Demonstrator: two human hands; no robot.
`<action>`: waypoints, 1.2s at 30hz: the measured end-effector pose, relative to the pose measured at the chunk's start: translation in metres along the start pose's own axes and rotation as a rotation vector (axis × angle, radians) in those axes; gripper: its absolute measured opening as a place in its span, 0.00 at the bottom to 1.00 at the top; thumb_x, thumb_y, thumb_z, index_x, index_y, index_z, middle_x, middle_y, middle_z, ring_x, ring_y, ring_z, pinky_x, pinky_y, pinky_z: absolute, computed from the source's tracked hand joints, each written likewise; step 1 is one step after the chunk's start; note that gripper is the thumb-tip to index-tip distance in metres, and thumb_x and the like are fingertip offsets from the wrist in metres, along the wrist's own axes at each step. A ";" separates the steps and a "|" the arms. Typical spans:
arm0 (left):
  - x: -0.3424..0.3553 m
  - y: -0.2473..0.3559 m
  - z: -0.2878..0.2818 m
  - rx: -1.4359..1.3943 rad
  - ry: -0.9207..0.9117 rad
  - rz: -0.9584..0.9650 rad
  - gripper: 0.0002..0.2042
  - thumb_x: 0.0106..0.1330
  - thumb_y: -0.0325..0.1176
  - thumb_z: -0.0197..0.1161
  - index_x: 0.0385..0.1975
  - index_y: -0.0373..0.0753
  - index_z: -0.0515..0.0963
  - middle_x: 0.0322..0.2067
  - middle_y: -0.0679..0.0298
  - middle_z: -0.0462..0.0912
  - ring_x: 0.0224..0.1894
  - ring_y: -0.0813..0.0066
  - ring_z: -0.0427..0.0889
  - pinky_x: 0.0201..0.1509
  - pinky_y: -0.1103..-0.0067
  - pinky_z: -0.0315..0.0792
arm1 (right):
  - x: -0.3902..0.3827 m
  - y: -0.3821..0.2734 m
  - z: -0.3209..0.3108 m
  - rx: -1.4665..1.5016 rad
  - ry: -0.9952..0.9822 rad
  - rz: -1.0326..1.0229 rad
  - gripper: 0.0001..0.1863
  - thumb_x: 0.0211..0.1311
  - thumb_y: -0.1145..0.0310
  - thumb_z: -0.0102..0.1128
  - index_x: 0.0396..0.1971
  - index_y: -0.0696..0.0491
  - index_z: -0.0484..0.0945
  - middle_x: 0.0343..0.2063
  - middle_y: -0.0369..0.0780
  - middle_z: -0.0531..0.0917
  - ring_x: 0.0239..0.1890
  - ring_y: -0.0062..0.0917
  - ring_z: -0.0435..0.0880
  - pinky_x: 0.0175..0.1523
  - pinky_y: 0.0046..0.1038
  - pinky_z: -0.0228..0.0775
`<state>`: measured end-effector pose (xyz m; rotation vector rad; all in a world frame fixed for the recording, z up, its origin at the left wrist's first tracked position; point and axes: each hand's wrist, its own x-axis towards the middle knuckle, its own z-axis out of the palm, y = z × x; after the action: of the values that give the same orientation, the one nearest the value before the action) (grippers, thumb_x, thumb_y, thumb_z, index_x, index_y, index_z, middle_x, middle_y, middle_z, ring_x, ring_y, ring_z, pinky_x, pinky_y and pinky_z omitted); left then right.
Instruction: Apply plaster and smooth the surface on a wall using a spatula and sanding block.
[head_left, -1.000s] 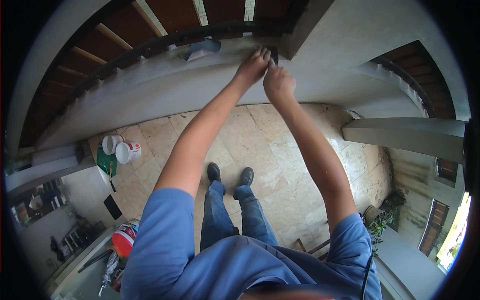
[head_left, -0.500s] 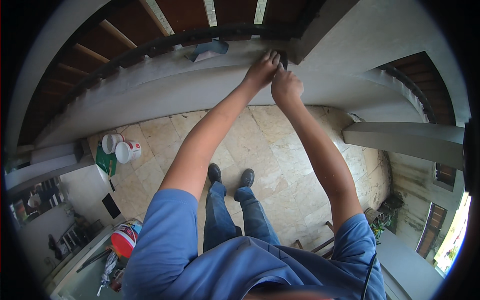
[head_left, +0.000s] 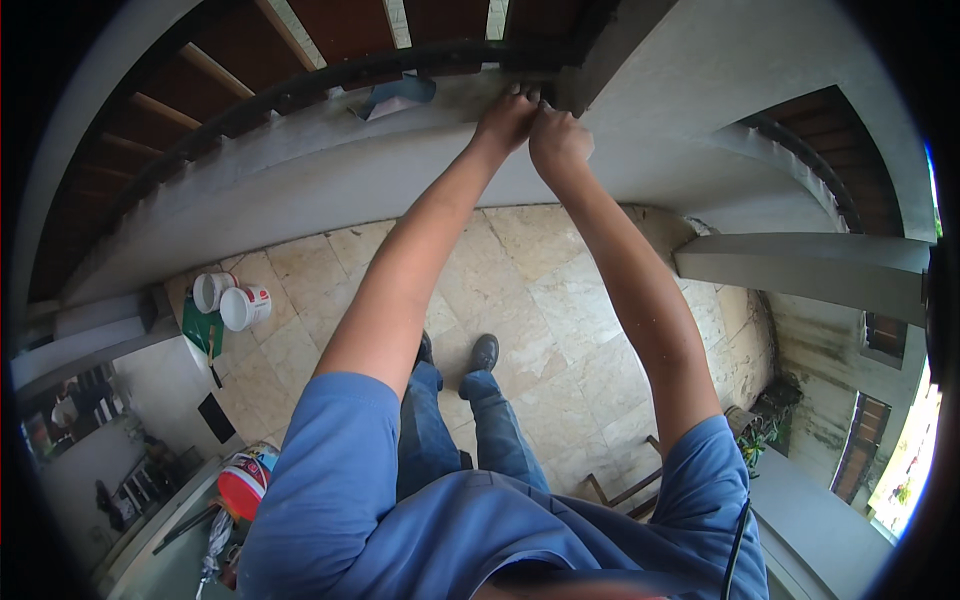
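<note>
Both my arms stretch forward to the ledge (head_left: 455, 108) of a low grey wall, at its corner with a pillar. My left hand (head_left: 508, 120) is closed, its fingers curled over the ledge top at a small dark thing, mostly hidden. Right beside it, my right hand (head_left: 560, 140) is bent into a fist, its fingers toward the same dark thing. I cannot make out what either hand grips. A dark, bent sheet (head_left: 402, 93) with a paler underside lies on the ledge, left of my hands.
Dark railing slats (head_left: 345, 30) run behind the ledge; the grey pillar (head_left: 640, 50) rises at the right. Two white buckets (head_left: 246, 308) stand on the tiled floor (head_left: 545, 260) at left, by a green board (head_left: 203, 328). A red-lidded tub (head_left: 241, 490) is at lower left.
My hands stay close together at the ledge corner, and the dark thing shows less between them. The whole view has shifted slightly, so the surroundings sit a little further left and higher.
</note>
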<state>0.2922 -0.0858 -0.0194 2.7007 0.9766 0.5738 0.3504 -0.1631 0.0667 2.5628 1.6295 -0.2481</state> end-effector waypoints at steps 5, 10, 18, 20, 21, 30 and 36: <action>-0.029 -0.013 0.020 0.144 0.266 0.172 0.17 0.56 0.29 0.48 0.45 0.30 0.69 0.48 0.50 0.70 0.54 0.53 0.66 0.57 0.69 0.63 | -0.023 -0.010 0.013 0.073 -0.032 0.051 0.11 0.60 0.70 0.45 0.37 0.48 0.77 0.35 0.38 0.81 0.39 0.28 0.81 0.38 0.25 0.75; -0.008 -0.001 -0.001 0.126 0.174 0.010 0.16 0.56 0.28 0.49 0.45 0.31 0.70 0.47 0.51 0.72 0.54 0.53 0.66 0.60 0.69 0.59 | -0.002 -0.005 0.008 0.001 0.016 -0.033 0.12 0.61 0.68 0.43 0.38 0.48 0.77 0.37 0.40 0.81 0.40 0.30 0.81 0.38 0.27 0.75; -0.058 0.019 -0.017 -0.211 0.262 0.148 0.15 0.56 0.27 0.52 0.44 0.35 0.71 0.46 0.51 0.73 0.51 0.58 0.71 0.52 0.69 0.69 | -0.042 0.009 0.012 0.117 0.007 -0.063 0.17 0.57 0.71 0.40 0.46 0.45 0.71 0.31 0.47 0.80 0.33 0.40 0.81 0.36 0.37 0.74; -0.055 0.014 -0.012 -0.208 0.258 0.043 0.15 0.57 0.28 0.52 0.45 0.37 0.71 0.46 0.51 0.73 0.50 0.57 0.72 0.50 0.69 0.70 | -0.034 0.005 0.013 0.112 -0.006 -0.086 0.17 0.57 0.71 0.40 0.46 0.44 0.71 0.30 0.47 0.80 0.33 0.40 0.81 0.36 0.38 0.74; -0.051 0.015 -0.010 -0.216 0.247 -0.057 0.15 0.57 0.28 0.52 0.45 0.38 0.70 0.46 0.51 0.73 0.48 0.56 0.73 0.48 0.69 0.71 | -0.026 0.005 0.012 0.114 0.002 -0.101 0.17 0.57 0.71 0.40 0.45 0.45 0.71 0.31 0.47 0.80 0.34 0.40 0.81 0.36 0.38 0.74; -0.060 0.013 0.008 -0.248 0.371 0.062 0.13 0.58 0.27 0.48 0.43 0.38 0.70 0.42 0.51 0.76 0.47 0.57 0.74 0.47 0.69 0.72 | -0.034 -0.008 0.010 0.061 -0.030 -0.065 0.13 0.58 0.69 0.40 0.40 0.50 0.73 0.32 0.46 0.81 0.35 0.38 0.81 0.38 0.36 0.74; -0.049 0.011 0.001 -0.207 0.282 -0.035 0.14 0.57 0.31 0.50 0.44 0.40 0.69 0.41 0.53 0.76 0.43 0.55 0.76 0.42 0.68 0.73 | -0.025 -0.008 -0.002 -0.032 -0.076 -0.075 0.13 0.59 0.69 0.40 0.42 0.48 0.72 0.34 0.45 0.80 0.38 0.37 0.81 0.40 0.35 0.74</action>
<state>0.2646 -0.1260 -0.0303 2.4592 0.9657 1.0095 0.3331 -0.1821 0.0737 2.4402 1.6899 -0.3187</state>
